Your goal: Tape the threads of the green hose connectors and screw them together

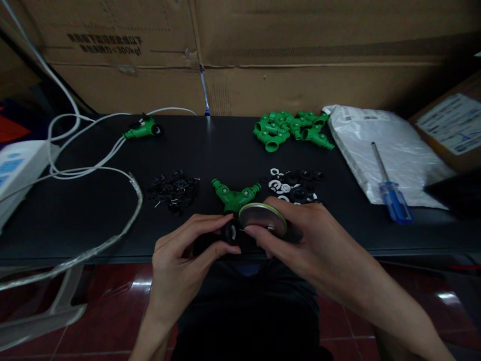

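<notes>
My left hand (pixel 195 250) pinches a small black round fitting (pixel 228 231) with something white inside its opening. In my right hand (pixel 296 225) is a round, shallow metal tin (pixel 263 216) with a yellow-green rim, tilted toward me. Something thin and pale sticks out from the right fingertips toward the black fitting; its kind is unclear. Just beyond both hands lies a green Y-shaped hose connector (pixel 235 198), its two arms pointing away. Left of it is a pile of small black parts (pixel 175 189). White and black rings (pixel 285 188) lie to its right, partly behind my right hand.
Several green connectors (pixel 272 131) are heaped at the back. A single green connector (pixel 142 129) sits back left beside white cables (pixel 90 170). On the right, a blue-handled screwdriver (pixel 393 198) rests on a white plastic package (pixel 383 150). Cardboard (pixel 263 85) stands behind the black table (pixel 210 150).
</notes>
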A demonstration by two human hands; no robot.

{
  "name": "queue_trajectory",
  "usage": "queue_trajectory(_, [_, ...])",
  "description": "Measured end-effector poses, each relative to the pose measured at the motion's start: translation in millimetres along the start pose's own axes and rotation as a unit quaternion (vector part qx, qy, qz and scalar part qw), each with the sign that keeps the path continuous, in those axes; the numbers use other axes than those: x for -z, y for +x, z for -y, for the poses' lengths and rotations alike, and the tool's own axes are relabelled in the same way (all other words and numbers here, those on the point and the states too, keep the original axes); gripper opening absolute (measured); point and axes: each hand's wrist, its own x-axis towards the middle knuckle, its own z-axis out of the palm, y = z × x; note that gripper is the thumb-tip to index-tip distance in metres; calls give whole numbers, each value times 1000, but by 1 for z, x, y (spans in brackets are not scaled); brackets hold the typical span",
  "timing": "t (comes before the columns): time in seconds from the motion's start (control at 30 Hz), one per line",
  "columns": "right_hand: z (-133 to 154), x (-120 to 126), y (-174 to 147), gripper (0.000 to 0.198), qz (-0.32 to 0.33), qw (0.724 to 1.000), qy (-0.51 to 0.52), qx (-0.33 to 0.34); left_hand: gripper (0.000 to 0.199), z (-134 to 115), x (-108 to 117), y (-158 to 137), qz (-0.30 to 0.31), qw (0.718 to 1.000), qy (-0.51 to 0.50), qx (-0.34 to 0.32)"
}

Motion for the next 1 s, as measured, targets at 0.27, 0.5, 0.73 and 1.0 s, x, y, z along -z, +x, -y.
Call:
queue_trajectory(0.27, [-16,-18,-3,10,-16,985,171,-31,41,0,0,-4,-33,999,-8,5])
queue_trajectory(0.5, [-16,-30,-5,10,-53,954,293,-44,31,-2,0,-4,-68,996,-56,32])
queue_trajectory(0.73, [-9,-36,-8,10,-87,898,426,-61,36,-2,1,-2,-27,997,-39,68])
queue_trajectory(1.0, [-9,-53,-11,13,-92,787,603,-99,35,-5,6,5,90,996,12,12])
